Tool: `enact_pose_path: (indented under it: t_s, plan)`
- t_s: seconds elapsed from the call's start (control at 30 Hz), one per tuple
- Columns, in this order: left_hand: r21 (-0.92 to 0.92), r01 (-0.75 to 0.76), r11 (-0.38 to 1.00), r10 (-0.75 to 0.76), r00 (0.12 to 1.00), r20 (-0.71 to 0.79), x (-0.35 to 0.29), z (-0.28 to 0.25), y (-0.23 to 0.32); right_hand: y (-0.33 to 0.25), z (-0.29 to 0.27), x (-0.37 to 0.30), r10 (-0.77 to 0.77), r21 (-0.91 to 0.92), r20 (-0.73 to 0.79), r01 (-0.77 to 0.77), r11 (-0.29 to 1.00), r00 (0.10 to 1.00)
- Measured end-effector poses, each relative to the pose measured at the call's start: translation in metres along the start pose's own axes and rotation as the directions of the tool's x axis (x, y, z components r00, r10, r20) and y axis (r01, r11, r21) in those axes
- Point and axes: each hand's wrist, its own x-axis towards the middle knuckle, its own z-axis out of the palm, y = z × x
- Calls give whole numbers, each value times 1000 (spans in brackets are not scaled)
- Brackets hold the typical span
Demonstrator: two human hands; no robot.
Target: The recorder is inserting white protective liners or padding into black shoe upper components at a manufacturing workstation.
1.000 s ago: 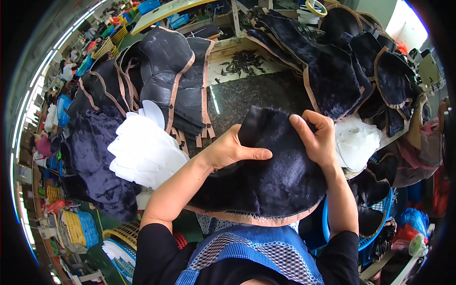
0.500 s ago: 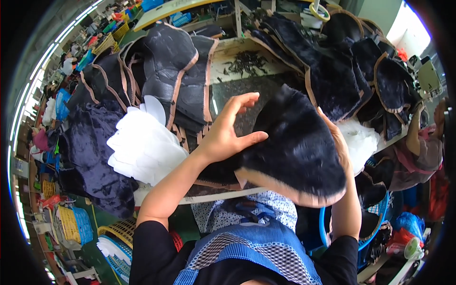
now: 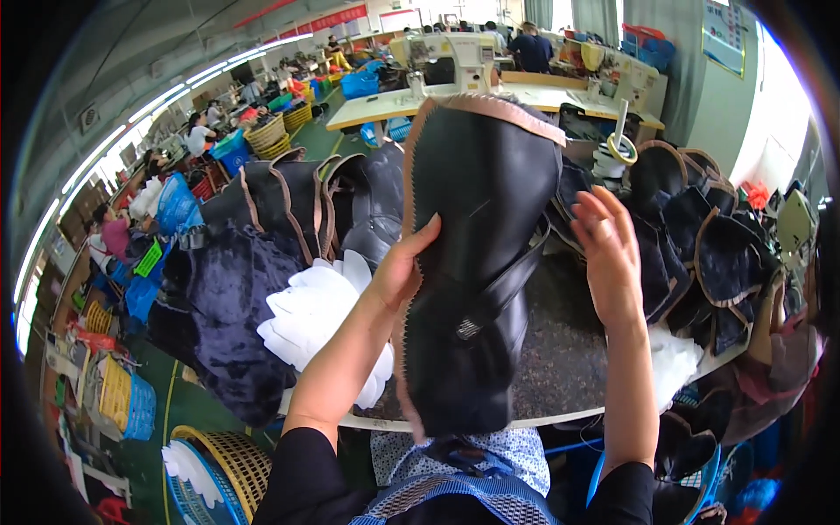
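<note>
I hold a large black leather boot upper (image 3: 477, 245) upright in front of me, its smooth outer side facing me, with a tan stitched edge, a strap and a small buckle. My left hand (image 3: 404, 267) grips its left edge, thumb on the front. My right hand (image 3: 610, 249) is at its right side with fingers spread; the contact is hidden behind the piece. Below it lies the dark speckled worktable (image 3: 564, 359).
White insole-shaped pieces (image 3: 315, 319) are stacked at my left. Dark furry pieces (image 3: 232, 319) and black uppers (image 3: 293, 206) are piled left, more uppers (image 3: 709, 254) right. A yellow basket (image 3: 223, 455) stands on the floor. People work at sewing tables (image 3: 472, 74) behind.
The piece lay fur side up on the table under both hands; I lifted and turned it, and now it stands upright with the smooth leather side toward me.
</note>
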Motion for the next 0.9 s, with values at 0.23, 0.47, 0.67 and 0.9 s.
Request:
enact_pose_path:
  t_s: [0.23, 0.47, 0.67, 0.9]
  plan:
    - [-193, 187, 963, -192, 981, -8, -13, -19, -34, -32, 59, 3, 144, -58, 266, -133, 989, 953]
    - [715, -698, 18, 220, 701, 679, -2, 20, 65, -31, 65, -8, 201, -379, 458, -14, 925, 866]
    - [841, -465, 278, -38, 869, 493, -17, 36, 70, -34, 61, -23, 250, -521, 461, 31, 853, 852]
    - [906, -327, 270, 87, 945, 316, -43, 23, 56, -19, 59, -62, 50, -499, 314, 120, 858, 948]
